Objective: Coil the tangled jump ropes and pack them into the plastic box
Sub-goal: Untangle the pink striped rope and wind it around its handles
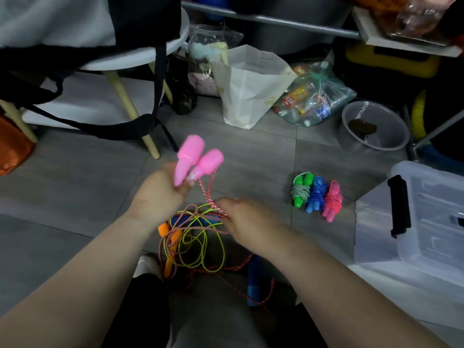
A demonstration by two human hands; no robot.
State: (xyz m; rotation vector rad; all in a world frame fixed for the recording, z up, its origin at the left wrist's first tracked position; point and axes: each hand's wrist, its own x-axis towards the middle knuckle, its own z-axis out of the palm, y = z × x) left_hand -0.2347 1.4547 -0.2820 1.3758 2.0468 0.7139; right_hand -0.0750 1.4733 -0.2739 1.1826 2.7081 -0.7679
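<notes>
My left hand [160,194] grips two pink jump-rope handles [198,158] together, their fat ends pointing up. Their pink-white braided cord [209,197] runs down to my right hand [244,219], which pinches it just above a tangled heap of ropes [198,243] on the floor: yellow-green cord, red cord, an orange handle [168,237] and a blue handle [252,285]. Three coiled ropes lie side by side to the right: green [301,188], blue [315,194] and pink [332,200]. The clear plastic box [431,209] with a black latch stands at the right edge.
A white stool with wooden legs [130,104] draped with a black bag stands at back left. A white paper bag [251,86], a clear bag of bottles [313,96] and a grey bowl [374,126] line the back. The box's clear lid [371,229] lies beside the box.
</notes>
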